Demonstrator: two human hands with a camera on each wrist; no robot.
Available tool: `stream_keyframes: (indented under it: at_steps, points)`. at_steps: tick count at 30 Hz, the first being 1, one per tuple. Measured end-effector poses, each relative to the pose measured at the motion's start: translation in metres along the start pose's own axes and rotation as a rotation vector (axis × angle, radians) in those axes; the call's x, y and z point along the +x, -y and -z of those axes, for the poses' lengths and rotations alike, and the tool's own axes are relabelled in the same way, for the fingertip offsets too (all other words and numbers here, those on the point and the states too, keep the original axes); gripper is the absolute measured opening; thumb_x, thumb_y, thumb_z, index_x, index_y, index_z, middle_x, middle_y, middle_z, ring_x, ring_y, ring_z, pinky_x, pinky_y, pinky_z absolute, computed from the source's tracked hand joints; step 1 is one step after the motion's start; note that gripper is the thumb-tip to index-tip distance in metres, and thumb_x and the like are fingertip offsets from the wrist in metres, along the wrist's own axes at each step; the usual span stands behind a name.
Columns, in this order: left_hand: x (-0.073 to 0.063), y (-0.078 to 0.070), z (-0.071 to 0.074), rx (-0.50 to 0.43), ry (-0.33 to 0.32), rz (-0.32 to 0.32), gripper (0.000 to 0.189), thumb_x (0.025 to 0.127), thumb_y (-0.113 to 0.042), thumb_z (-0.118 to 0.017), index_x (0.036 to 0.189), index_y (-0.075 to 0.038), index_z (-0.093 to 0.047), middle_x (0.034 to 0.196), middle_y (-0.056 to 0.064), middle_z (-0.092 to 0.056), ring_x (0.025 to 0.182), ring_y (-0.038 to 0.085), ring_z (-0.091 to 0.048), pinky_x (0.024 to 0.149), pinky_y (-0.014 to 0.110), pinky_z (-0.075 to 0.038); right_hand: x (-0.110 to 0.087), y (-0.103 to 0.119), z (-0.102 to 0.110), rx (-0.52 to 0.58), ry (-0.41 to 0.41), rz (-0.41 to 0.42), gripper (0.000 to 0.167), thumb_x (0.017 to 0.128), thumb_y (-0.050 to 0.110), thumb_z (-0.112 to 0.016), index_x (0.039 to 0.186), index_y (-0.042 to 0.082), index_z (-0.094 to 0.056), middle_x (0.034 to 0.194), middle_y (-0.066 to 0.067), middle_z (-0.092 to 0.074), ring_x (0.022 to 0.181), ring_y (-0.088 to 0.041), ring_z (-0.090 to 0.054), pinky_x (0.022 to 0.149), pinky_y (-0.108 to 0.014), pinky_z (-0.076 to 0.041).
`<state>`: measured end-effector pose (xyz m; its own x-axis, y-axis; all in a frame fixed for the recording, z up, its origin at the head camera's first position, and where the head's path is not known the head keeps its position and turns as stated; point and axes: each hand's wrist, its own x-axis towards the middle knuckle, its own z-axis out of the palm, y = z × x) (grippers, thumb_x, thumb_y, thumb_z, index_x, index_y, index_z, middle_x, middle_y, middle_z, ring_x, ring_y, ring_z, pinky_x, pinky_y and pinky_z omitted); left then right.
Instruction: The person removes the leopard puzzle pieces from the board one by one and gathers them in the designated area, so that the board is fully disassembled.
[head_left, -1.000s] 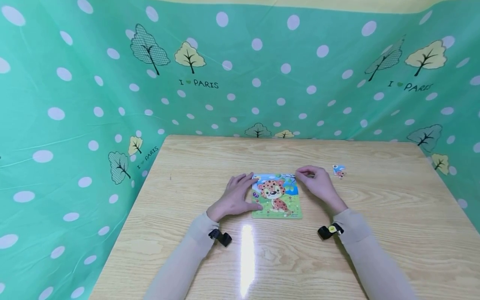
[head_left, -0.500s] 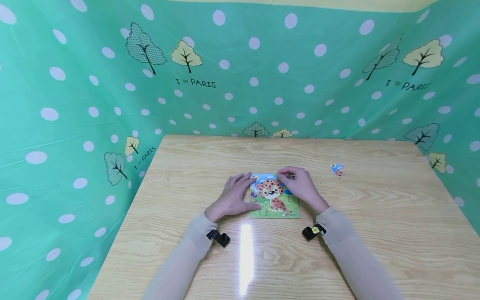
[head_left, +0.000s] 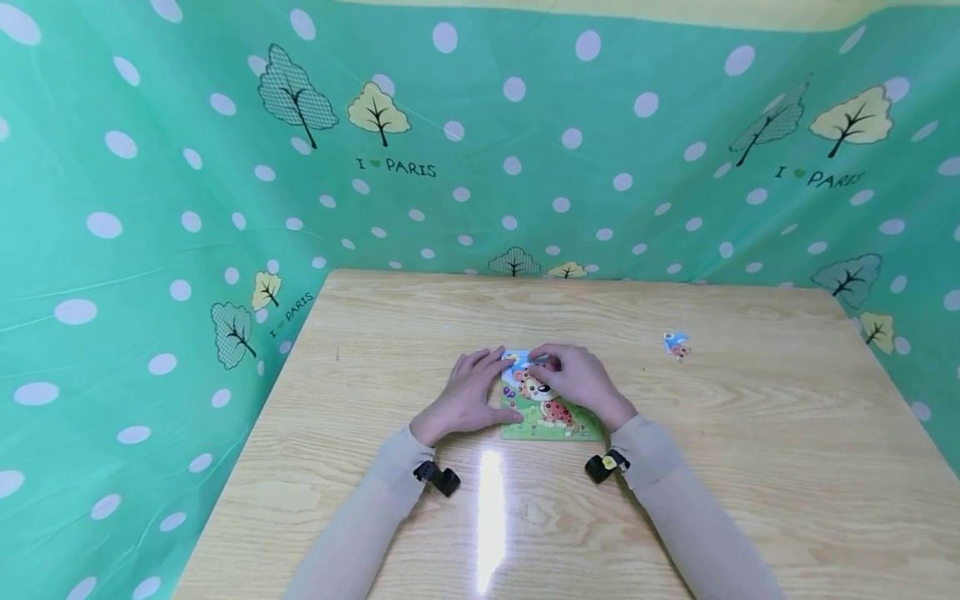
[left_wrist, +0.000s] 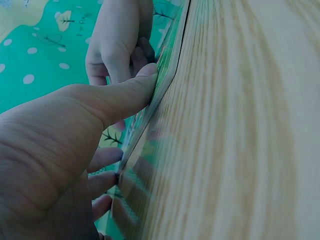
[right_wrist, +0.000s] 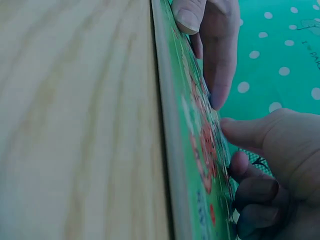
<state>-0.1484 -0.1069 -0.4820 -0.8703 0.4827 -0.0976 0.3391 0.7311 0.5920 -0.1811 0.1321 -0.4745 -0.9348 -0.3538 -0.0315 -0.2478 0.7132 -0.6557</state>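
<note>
A square picture puzzle (head_left: pixel 551 429) with a spotted leopard cub on green grass lies flat on the wooden table. My left hand (head_left: pixel 471 396) is spread at its left side, thumb on the board's lower left and fingertips at the upper left edge. Over the puzzle's upper right part is my right hand (head_left: pixel 576 379), hiding some of the picture. In the right wrist view the right thumb (right_wrist: pixel 247 131) touches the puzzle's face, apart from the bent fingers beside it. No piece shows between them.
A small cut-out (head_left: pixel 677 345) in blue with a pinkish figure lies on the wooden table (head_left: pixel 750 433), to the right of the puzzle. A green dotted cloth (head_left: pixel 562 150) hangs behind the far table edge.
My right hand has moved left, from the puzzle's upper right corner onto its upper middle. It now covers part of the cub's head. My left hand stays at the left edge.
</note>
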Motion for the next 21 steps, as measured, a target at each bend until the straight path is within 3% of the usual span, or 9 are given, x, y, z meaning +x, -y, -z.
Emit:
stream_keyframes:
  at_steps: [4,12,21]
  points:
    - [-0.0003,-0.0002,-0.0002,-0.003,0.002,-0.001,0.098,0.087,-0.057,-0.082,0.165,-0.015,-0.040,0.179,0.006,-0.024,0.166,0.035,-0.015,0.135,0.061,-0.002,0.0001,0.0013,-0.0007,-0.033,0.026,-0.004,0.028,0.103,0.034,-0.071,0.125,0.018,-0.078,0.066,0.003,-0.056,0.055,-0.014,-0.045,0.055,-0.029,-0.035]
    - [-0.0003,0.0004,0.0008,0.004,-0.002,0.001,0.097,0.087,-0.056,-0.082,0.165,-0.014,-0.041,0.178,0.006,-0.024,0.166,0.035,-0.016,0.136,0.060,-0.003,0.0002,0.0064,-0.0007,-0.045,0.049,-0.024,0.026,0.104,0.034,-0.070,0.123,0.019,-0.077,0.068,0.003,-0.059,0.054,-0.013,-0.047,0.056,-0.030,-0.037]
    - [-0.0015,0.0003,-0.0002,-0.010,-0.003,-0.005,0.097,0.087,-0.056,-0.082,0.164,-0.012,-0.041,0.178,0.007,-0.025,0.165,0.036,-0.017,0.135,0.061,-0.006,0.0014,0.0029,-0.0014,0.005,0.071,-0.023,0.023,0.103,0.033,-0.071,0.118,0.017,-0.077,0.059,0.005,-0.053,0.048,-0.011,-0.044,0.047,-0.024,-0.034]
